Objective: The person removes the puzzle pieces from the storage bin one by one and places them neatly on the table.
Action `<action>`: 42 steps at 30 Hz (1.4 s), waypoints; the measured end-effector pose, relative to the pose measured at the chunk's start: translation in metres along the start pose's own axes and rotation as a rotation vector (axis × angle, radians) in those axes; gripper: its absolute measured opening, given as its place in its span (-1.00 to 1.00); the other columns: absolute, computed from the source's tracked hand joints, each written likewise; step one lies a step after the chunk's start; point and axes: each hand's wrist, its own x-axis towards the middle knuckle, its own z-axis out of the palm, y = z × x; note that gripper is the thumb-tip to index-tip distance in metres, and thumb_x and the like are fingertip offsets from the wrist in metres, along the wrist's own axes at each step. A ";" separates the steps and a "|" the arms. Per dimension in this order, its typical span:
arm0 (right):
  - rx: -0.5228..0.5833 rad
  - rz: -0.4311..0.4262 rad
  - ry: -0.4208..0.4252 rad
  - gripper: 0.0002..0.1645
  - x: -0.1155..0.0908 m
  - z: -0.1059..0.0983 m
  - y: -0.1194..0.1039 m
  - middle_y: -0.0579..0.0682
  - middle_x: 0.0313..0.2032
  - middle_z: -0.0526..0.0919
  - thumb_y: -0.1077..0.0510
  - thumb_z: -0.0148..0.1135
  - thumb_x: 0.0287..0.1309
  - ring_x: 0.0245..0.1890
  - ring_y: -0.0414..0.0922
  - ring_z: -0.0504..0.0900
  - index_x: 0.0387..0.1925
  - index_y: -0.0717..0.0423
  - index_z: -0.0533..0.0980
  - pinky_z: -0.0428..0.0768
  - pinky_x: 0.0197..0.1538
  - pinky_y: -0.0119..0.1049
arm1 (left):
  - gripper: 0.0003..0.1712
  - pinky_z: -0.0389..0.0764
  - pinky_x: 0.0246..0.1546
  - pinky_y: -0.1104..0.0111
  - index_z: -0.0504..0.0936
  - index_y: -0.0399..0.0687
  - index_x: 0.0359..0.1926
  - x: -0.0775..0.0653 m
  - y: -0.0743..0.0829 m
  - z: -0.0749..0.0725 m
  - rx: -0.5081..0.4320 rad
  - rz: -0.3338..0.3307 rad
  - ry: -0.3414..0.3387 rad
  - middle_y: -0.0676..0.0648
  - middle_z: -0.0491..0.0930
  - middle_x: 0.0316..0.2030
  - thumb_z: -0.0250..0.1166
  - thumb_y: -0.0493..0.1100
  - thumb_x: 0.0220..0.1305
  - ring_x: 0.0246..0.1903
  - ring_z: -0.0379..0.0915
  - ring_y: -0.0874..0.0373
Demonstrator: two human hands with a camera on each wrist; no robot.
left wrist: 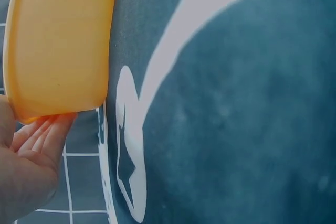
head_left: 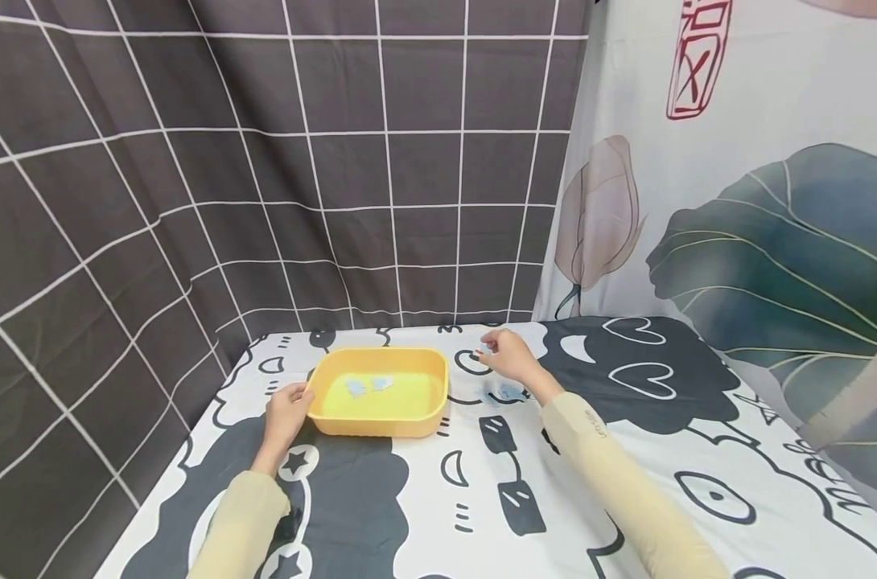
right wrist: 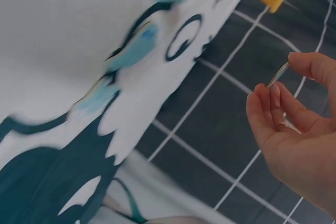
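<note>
My left hand (head_left: 285,418) grips the left end of a yellow plastic basin (head_left: 376,426), thumb at the rim and fingers beneath it, as the left wrist view shows. Inside the basin lie two pale-blue puzzle pieces, one (head_left: 355,388) left of the other (head_left: 382,383). To the right of the basin, my right hand (head_left: 511,355) is raised over the cloth. It pinches a thin puzzle piece (right wrist: 278,74), seen edge-on, between thumb and fingertips. Light-blue puzzle pieces (right wrist: 139,45) lie on the cloth below that hand; their outlines are blurred.
A black-and-white cartoon cloth (head_left: 424,515) covers the table. Dark grid-patterned fabric (head_left: 424,177) hangs behind and at the left. A white curtain with leaf prints (head_left: 772,241) hangs at the right.
</note>
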 end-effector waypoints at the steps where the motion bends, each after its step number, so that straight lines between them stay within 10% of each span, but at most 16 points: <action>1: 0.003 0.007 -0.002 -0.54 -0.002 -0.002 0.003 0.28 -0.18 0.63 0.26 0.24 0.06 -0.17 0.09 0.59 -0.01 0.47 0.54 0.61 0.01 -0.04 | -0.53 0.58 0.16 0.00 0.49 -0.50 0.14 0.000 0.000 -0.001 0.000 -0.003 0.000 -0.49 0.54 0.08 0.05 -0.21 0.35 0.13 0.51 -0.33; 24: -0.123 0.128 -0.088 -0.54 -0.043 -0.034 0.092 0.30 -0.24 0.62 0.30 0.26 0.03 -0.26 0.06 0.55 -0.03 0.53 0.52 0.60 -0.07 0.01 | -0.53 0.59 0.15 0.02 0.48 -0.49 0.15 0.002 0.001 0.000 -0.013 -0.025 -0.010 -0.49 0.54 0.08 0.04 -0.21 0.36 0.12 0.51 -0.32; 42: -0.103 0.195 -0.176 -0.55 -0.064 -0.037 0.113 0.30 -0.23 0.64 0.33 0.28 -0.06 -0.21 0.09 0.60 -0.08 0.50 0.54 0.62 -0.03 0.01 | -0.52 0.58 0.16 0.01 0.49 -0.50 0.14 -0.001 0.002 0.000 -0.010 -0.016 -0.019 -0.49 0.54 0.08 0.04 -0.20 0.35 0.13 0.51 -0.32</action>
